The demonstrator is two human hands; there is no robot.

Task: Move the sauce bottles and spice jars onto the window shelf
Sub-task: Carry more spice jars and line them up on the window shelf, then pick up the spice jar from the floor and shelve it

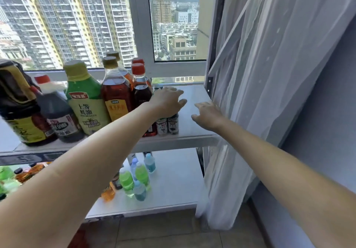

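1. The window shelf (194, 101) is pale grey-white.
2. At the shelf's middle, a green bottle (86, 101) has a yellow-green cap and a red label patch.
3. Right of it, an amber bottle (115, 93) has an olive-gold cap and an orange label.
4. Left of the green bottle, a dark sauce bottle (55, 113) has a red cap.
5. At the shelf's front edge, two spice jars (167, 125) have dark labels.
6. Right of the shelf, the curtain (269, 74) is sheer white.

High-rise apt/home: window (174, 28) w/ tower views at 12, sheer curtain (269, 74) at 3, sauce bottles (84, 101) on shelf (192, 101).
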